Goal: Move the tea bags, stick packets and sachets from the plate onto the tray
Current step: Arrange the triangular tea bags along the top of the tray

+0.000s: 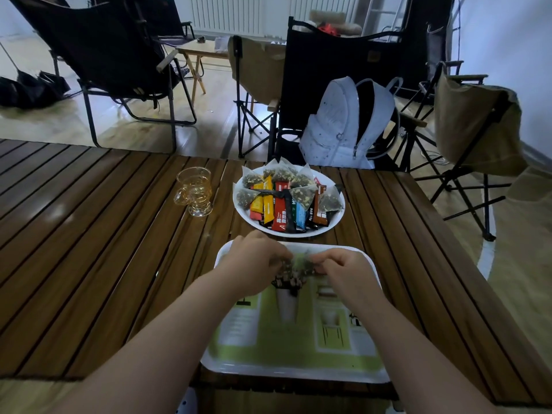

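Observation:
A white plate [339, 218] sits mid-table, piled with pyramid tea bags [301, 195], coloured stick packets [280, 213] and sachets. In front of it lies a white tray [295, 369] with a green printed picture. Over the tray's far end my left hand [254, 265] and my right hand [343, 268] meet, both pinching one translucent pyramid tea bag [300, 262] between their fingertips. The bag looks blurred; whether it touches the tray I cannot tell.
A glass mug [194, 191] of amber tea stands left of the plate on the dark slatted wooden table [89, 234]. Beyond the table's far edge are folding camp chairs [119, 55] and a white backpack [343, 124].

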